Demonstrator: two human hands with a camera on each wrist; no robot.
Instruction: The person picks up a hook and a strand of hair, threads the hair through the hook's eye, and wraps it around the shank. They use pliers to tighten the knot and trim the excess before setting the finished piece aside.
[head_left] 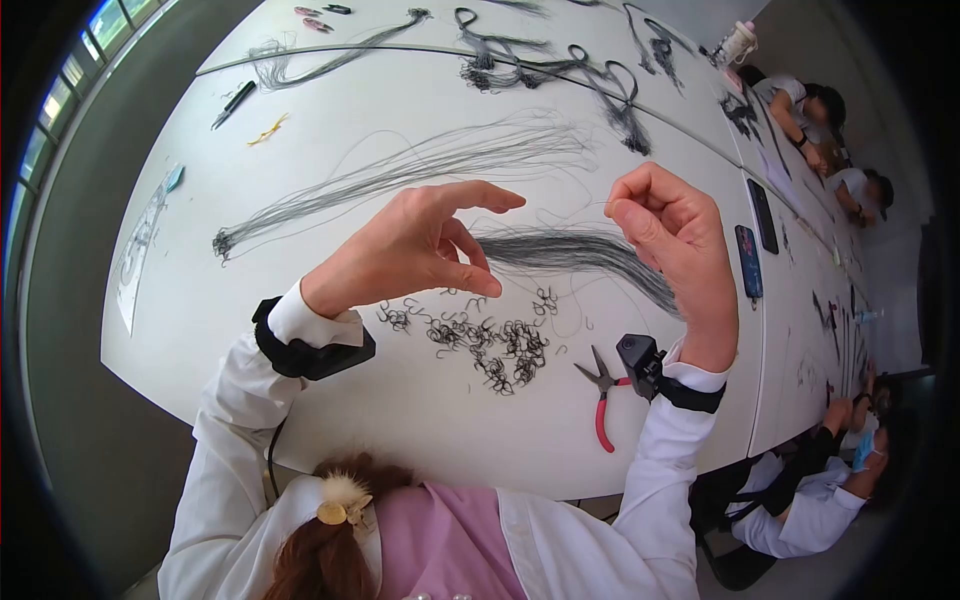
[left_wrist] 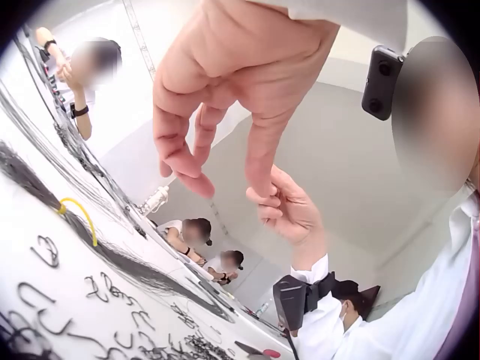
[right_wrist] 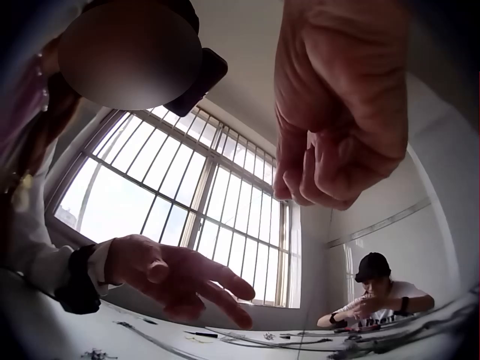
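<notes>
In the head view the left hand [head_left: 415, 245] is held above the table with thumb and fingers apart, and nothing is visible between them. Level with it on the right, the right hand [head_left: 680, 240] has its fingers curled and the thumb against the index finger, pinching a faint thin strand. Under and between the hands lies a bundle of dark strands [head_left: 570, 248]; a yellow tie [left_wrist: 80, 214] shows around it in the left wrist view. Nearer the body is a loose pile of small black hooks [head_left: 520, 345]. The right wrist view shows the curled right hand [right_wrist: 341, 112] from close by.
Red-handled pliers [head_left: 603, 400] lie right of the hooks. A longer spread bundle [head_left: 340, 185] crosses the table behind the left hand. Farther off are a black pen [head_left: 235, 103], yellow ties [head_left: 268, 130], more dark bundles and two phones [head_left: 748, 262]. Other people sit along the right side.
</notes>
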